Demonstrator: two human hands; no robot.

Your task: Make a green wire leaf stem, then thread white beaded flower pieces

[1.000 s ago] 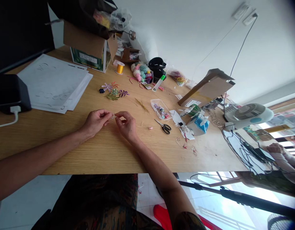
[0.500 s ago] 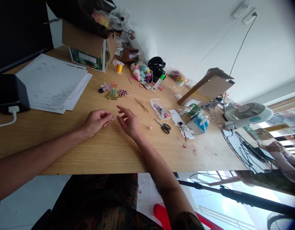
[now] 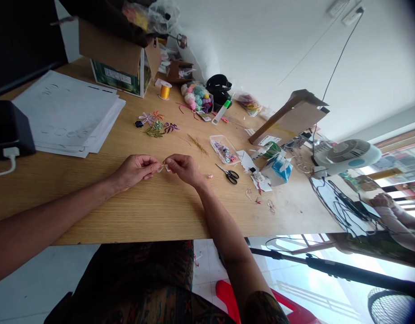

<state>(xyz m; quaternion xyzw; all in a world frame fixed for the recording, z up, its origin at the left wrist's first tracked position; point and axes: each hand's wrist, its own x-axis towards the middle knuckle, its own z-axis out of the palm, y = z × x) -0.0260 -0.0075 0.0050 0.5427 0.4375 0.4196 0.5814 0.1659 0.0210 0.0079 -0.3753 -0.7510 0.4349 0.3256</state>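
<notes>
My left hand pinches a thin pale cord between thumb and fingertips, just above the wooden tabletop. Close beside it, my right hand has its thumb and forefinger closed on the same cord, which makes a small loop between the two hands. Its fine detail is too small to make out. A small pink piece lies on the table just right of my right hand. Beyond the hands sit several small flowers of coloured cord, and a bundle of gold-brown strands.
Black-handled scissors and a clear tray of beads lie to the right. A yellow thread spool, yarn balls and a cardboard box stand behind. Paper sheets are at left. Another person's hands show far right.
My right hand has closed from spread fingers into a pinch on the cord, next to my left fingertips. The left hand keeps its pinch. The view has shifted slightly.
</notes>
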